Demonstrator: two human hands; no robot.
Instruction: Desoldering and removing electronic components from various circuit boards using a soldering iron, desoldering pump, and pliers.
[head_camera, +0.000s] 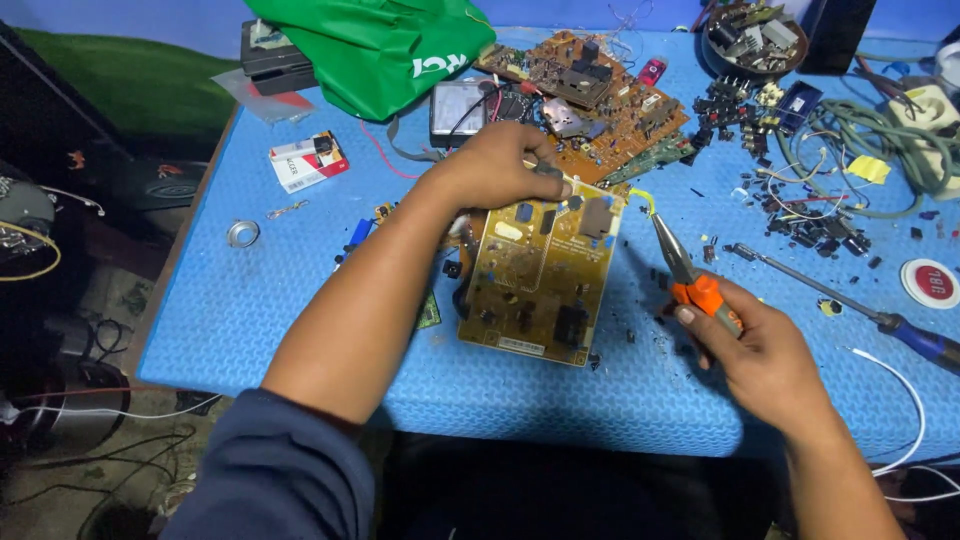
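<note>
Your left hand (497, 165) grips the yellow circuit board (540, 270) at its top edge; hold it steady. Your right hand (760, 355) clasps the orange-handled pliers (685, 270); bite the yellow wire (642, 198) squarely.

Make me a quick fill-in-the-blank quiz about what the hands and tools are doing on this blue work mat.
1. The left hand holds the top edge of the yellowish circuit board, while the right hand holds pliers with ____ handles.
2. The plier tips pinch a short ____ wire at the board's top right corner.
3. The screwdriver lying right of the pliers has a ____ handle.
4. The bag at the mat's far edge is ____.

Missing words: orange; yellow; blue; green
</note>
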